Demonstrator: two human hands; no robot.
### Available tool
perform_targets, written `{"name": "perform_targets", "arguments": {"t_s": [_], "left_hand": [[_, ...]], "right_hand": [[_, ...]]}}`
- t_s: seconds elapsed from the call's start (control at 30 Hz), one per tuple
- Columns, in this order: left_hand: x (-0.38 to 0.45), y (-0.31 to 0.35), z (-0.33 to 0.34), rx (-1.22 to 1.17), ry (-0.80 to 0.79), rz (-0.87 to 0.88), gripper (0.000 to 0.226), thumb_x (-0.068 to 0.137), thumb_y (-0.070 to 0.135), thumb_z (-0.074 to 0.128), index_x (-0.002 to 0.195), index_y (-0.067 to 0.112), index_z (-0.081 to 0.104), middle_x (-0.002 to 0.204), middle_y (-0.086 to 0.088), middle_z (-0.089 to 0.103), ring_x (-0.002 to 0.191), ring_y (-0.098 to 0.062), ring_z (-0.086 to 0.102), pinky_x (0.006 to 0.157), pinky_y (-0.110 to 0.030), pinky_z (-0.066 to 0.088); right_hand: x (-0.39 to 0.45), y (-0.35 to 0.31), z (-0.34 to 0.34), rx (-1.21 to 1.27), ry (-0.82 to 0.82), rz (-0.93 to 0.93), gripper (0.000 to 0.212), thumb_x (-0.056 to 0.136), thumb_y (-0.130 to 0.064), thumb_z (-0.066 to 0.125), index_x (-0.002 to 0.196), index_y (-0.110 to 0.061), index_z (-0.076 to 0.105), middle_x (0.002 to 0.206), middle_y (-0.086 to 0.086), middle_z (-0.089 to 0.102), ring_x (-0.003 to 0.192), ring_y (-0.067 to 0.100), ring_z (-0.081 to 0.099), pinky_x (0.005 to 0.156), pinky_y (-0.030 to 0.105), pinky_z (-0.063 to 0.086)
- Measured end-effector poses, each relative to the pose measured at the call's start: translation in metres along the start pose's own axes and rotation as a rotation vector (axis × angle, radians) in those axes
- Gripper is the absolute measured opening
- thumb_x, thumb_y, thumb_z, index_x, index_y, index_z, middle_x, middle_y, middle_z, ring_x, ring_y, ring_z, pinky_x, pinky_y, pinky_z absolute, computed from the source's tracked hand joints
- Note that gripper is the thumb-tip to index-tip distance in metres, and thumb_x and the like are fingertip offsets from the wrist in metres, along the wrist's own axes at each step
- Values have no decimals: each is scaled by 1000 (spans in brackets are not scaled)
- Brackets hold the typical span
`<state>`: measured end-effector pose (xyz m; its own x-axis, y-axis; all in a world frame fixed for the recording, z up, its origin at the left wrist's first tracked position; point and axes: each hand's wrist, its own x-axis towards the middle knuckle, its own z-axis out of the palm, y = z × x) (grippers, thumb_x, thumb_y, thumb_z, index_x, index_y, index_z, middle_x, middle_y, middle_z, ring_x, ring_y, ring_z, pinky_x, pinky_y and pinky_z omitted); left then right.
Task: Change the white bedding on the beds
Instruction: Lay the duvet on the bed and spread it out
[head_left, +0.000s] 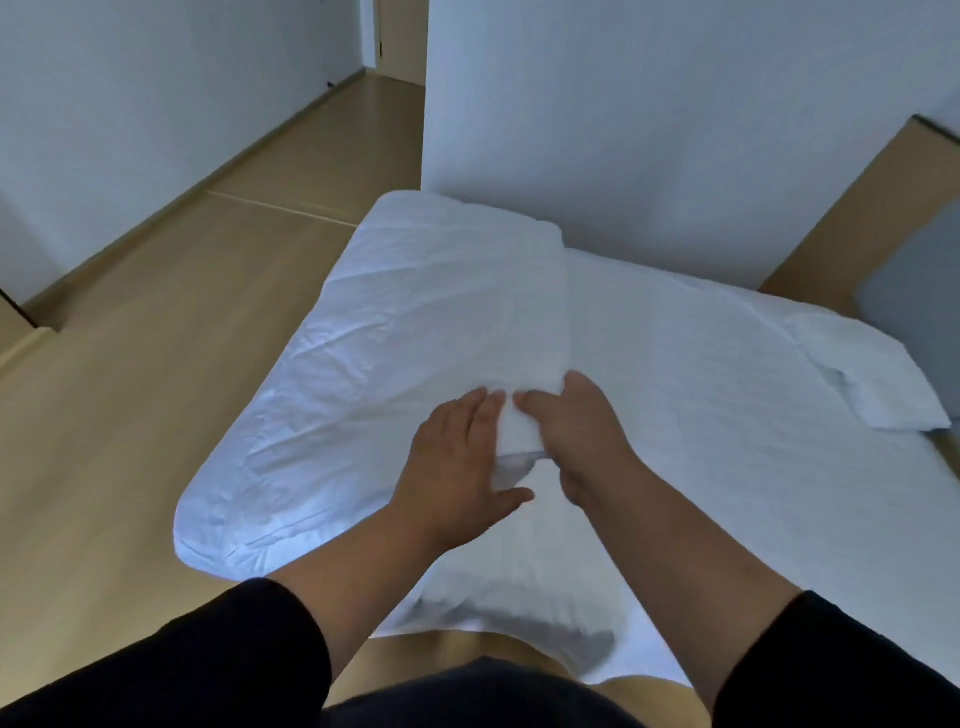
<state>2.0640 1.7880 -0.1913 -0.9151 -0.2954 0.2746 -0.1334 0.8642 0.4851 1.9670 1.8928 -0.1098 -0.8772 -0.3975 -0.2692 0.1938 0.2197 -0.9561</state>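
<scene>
Hands (511, 441) on folded white sheet (457, 312), unlabelled

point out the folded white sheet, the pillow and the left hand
folded white sheet (457, 312), head view, its wrinkled top face
pillow (872, 374), head view, middle of its case
left hand (457, 457), head view, back of the hand

We stand in a bedroom: a bed (675, 374) with white sheets, a pillow (872, 374), wood floor (156, 338), bare walls (649, 104).

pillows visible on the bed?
1 clear: a white pillow at the bed's far right corner, by the wooden headboard. The bulge under the sheet near the bottom edge may be another; cannot tell.
</scene>
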Motion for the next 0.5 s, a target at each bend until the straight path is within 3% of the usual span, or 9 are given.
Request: {"name": "perform_targets", "arguments": {"t_s": [0.1,0.2,0.3,0.37,0.43,0.5], "left_hand": [[32,14,7,-47,19,-197,69,68,65,46,114,14,57,106,-3,66,93,-25,65,74,-36,54],[59,20,11,-21,-100,-359,62,73,61,30,93,12,62,84,4,60,79,-20,59,66,-32,43],[72,20,27,-85,-105,-485,50,77,56,35,85,14,61,80,4,61,78,-19,59,71,-35,45],[71,19,30,-191,-46,-593,40,80,53,44,84,20,66,83,6,66,82,-15,62,75,-33,49],[71,16,22,-372,98,-753,19,90,38,61,82,22,68,84,8,68,84,-13,64,72,-27,47],[80,7,3,-480,278,-866,12,91,28,70,84,19,67,84,5,69,87,-20,65,72,-31,46]], "right_hand": [[22,18,-15,-25,-134,39,26,81,-24,68,103,-12,63,109,10,70,100,25,69,87,46,60],[57,24,-51,137,-257,158,19,94,-16,65,86,-8,49,102,14,64,90,27,67,73,37,61],[89,37,-77,167,-363,211,16,99,-19,60,86,-11,55,84,11,62,72,23,63,67,34,57],[106,55,-85,179,-358,292,16,100,-25,61,92,-11,60,80,9,63,71,22,62,68,35,56],[119,79,-88,166,-299,447,18,99,-30,62,99,-11,61,82,9,65,73,23,63,72,37,57],[132,104,-87,82,-296,563,24,98,-32,63,108,-10,62,88,9,68,77,23,64,76,38,58]]}}
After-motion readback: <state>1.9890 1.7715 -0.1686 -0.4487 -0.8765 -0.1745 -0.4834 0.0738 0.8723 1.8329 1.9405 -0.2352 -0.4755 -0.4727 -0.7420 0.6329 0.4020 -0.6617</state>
